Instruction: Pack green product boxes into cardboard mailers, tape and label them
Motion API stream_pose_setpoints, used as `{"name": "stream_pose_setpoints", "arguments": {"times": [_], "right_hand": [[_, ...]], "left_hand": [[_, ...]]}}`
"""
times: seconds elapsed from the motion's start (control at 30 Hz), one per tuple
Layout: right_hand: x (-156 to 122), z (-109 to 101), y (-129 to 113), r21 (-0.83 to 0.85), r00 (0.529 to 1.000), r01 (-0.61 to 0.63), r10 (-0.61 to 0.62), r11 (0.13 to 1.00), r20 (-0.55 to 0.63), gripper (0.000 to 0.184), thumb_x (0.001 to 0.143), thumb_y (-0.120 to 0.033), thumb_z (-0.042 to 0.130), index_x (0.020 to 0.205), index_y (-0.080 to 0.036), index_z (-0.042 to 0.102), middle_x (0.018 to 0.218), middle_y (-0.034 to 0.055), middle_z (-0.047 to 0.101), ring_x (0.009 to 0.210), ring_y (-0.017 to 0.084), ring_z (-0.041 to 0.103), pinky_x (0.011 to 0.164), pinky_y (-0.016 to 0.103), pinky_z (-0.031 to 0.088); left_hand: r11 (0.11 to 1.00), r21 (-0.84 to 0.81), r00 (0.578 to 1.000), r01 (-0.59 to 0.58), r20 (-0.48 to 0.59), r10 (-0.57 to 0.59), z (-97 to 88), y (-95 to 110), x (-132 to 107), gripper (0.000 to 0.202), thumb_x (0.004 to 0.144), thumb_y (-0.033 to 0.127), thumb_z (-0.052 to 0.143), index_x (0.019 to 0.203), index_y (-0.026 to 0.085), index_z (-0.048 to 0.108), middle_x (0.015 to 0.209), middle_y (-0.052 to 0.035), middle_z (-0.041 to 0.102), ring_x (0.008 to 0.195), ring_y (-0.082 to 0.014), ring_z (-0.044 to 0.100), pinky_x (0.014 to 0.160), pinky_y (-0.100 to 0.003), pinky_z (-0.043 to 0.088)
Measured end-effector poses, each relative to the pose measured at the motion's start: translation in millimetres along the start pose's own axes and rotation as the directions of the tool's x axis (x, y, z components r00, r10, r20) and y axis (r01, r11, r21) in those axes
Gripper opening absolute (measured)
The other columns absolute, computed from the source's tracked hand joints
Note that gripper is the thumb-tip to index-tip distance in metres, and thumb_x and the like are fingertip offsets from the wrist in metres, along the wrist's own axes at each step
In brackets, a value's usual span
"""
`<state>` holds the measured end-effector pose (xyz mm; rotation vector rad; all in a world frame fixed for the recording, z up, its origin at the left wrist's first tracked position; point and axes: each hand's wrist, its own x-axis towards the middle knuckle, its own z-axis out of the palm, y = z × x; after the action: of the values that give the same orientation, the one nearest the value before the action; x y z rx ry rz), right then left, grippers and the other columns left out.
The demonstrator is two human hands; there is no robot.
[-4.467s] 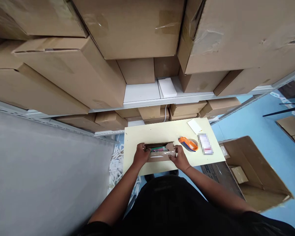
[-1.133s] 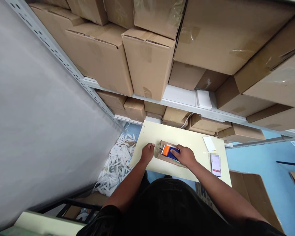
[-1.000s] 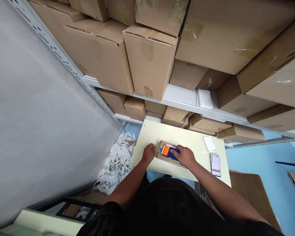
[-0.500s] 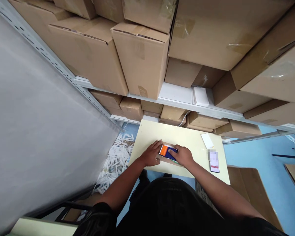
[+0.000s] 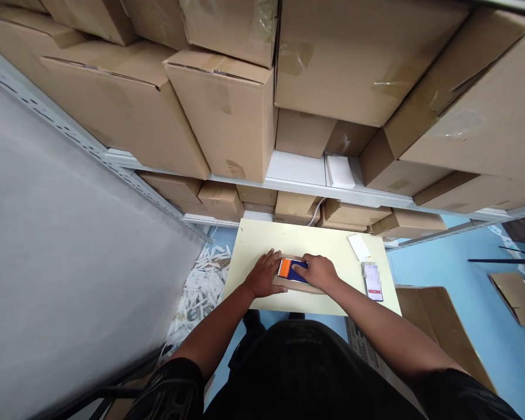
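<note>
A flat orange and dark blue item [image 5: 286,268] with a white jagged left edge lies over a small brown cardboard piece [image 5: 301,287] on the pale yellow table [image 5: 240,262]. I cannot make out what kind of item it is. My left hand [image 5: 262,276] rests at the cardboard's left end, fingers stretched out and apart. My right hand [image 5: 321,272] is closed on the blue right end of the item, its thumb on top. The fingers of the right hand are partly hidden beneath it.
A phone [image 5: 372,282] and a white card or small box [image 5: 359,247] lie at the table's right. Shelves with cardboard boxes [image 5: 227,111] stand behind. White scraps [image 5: 199,289] cover the floor left, and a large open carton [image 5: 441,326] stands right.
The view has shifted slightly, so the table and shelves appear further left. Both hands keep their places at the cardboard, and the right hand stays on the blue end.
</note>
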<state>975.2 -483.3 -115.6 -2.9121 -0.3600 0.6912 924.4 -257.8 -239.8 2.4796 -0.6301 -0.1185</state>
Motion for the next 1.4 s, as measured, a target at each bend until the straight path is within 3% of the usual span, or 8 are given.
{"name": "stream_pose_setpoints", "arguments": {"times": [0.17,0.3,0.47,0.67,1.1,1.4], "right_hand": [[0.1,3.3,0.3,0.016,1.000,-0.008,0.007,1.000,0.014,0.049,0.094,-0.065,0.053,0.110,-0.024,0.073,0.102,0.0103,0.078,0.092,0.026,0.072,0.070,0.030,0.042],[-1.0,7.1,3.6,0.038,1.000,-0.016,0.016,0.999,0.024,0.050,0.095,-0.066,0.051,0.114,-0.025,0.072,0.104,0.0098,0.078,0.094,0.026,0.072,0.071,0.030,0.043],[0.6,8.7,2.9,0.025,0.999,-0.009,0.008,1.000,0.039,0.050,0.095,-0.066,0.050,0.112,-0.025,0.073,0.103,0.0101,0.078,0.095,0.027,0.072,0.073,0.031,0.044],[2.2,1.2,14.3,0.006,0.997,0.027,-0.027,1.000,0.069,0.050,0.093,-0.066,0.053,0.111,-0.025,0.073,0.103,0.0103,0.078,0.093,0.028,0.071,0.069,0.031,0.041],[-32.9,-20.5,116.4,0.059,0.999,-0.051,0.050,0.997,0.020,0.046,0.093,-0.066,0.054,0.101,-0.025,0.074,0.085,0.0061,0.075,0.076,0.021,0.066,0.061,0.028,0.031],[-60.6,-24.9,205.5,0.036,0.997,-0.080,0.079,0.996,0.009,0.045,0.094,-0.064,0.051,0.092,-0.024,0.071,0.079,0.0055,0.073,0.073,0.021,0.064,0.061,0.028,0.032]], "left_hand": [[0.998,0.030,0.998,-0.064,0.012,0.063,-1.2,4.6,9.8,0.114,0.068,0.070,0.081,0.154,0.009,0.038,0.167,-0.0248,0.025,0.157,-0.0410,0.017,0.125,-0.055,0.025],[0.992,0.102,0.994,-0.069,0.093,0.060,-0.7,1.6,7.1,0.122,0.072,0.081,0.068,0.162,0.010,0.025,0.167,-0.0231,0.026,0.158,-0.0410,0.014,0.126,-0.057,0.018],[0.970,0.201,0.983,-0.137,0.144,0.109,-5.1,-0.7,6.5,0.125,0.073,0.087,0.061,0.162,0.006,0.025,0.168,-0.0258,0.022,0.157,-0.0440,0.012,0.126,-0.059,0.011],[0.952,0.261,0.975,-0.160,0.191,0.112,-4.0,-2.7,7.4,0.114,0.081,0.077,0.061,0.162,0.005,0.024,0.166,-0.0259,0.028,0.156,-0.0448,0.014,0.126,-0.059,0.010],[0.946,0.290,0.976,-0.143,0.197,0.087,-6.8,0.8,9.5,0.110,0.082,0.074,0.060,0.162,0.006,0.024,0.167,-0.0235,0.027,0.157,-0.0418,0.014,0.126,-0.056,0.011],[0.939,0.303,0.981,-0.163,0.154,0.121,-0.3,-5.9,7.3,0.110,0.083,0.075,0.058,0.163,0.007,0.024,0.167,-0.0223,0.027,0.158,-0.0407,0.012,0.127,-0.055,0.012]]}}
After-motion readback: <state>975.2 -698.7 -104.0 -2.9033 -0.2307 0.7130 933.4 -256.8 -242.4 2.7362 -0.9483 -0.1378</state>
